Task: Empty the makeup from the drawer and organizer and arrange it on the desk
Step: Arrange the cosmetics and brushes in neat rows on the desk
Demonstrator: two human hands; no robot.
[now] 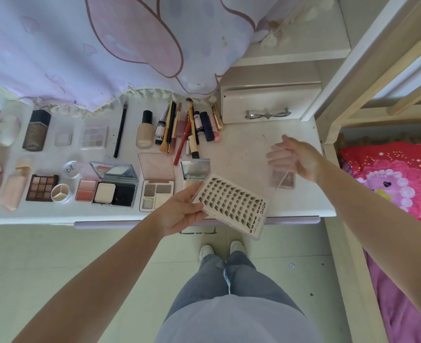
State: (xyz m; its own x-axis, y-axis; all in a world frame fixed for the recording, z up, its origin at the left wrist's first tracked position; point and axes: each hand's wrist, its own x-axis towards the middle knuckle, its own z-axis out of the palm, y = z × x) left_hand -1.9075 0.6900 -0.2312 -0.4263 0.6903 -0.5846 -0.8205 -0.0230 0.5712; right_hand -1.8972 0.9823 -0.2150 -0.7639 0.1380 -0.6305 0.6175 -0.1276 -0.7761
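Observation:
My left hand (179, 211) grips the left edge of a white tray of false lash clusters (234, 205), tilted above the front edge of the white desk (249, 149). My right hand (296, 157), blurred, is over the desk's right side. It pinches a clear plastic lid (282, 179) that hangs just right of the tray. Makeup lies in rows across the desk: open palettes (157, 194), a black compact (115, 191), a foundation bottle (145, 131), and a bunch of brushes and tubes (187, 127). A small white drawer (266, 103) at the back right is closed.
A lilac printed curtain (93, 45) hangs over the back of the desk. A wooden bed frame (333, 125) and red bedding (397, 177) stand to the right. A pull-out tray edge (197, 222) runs under the desk front. My legs and shoes (221, 248) are below.

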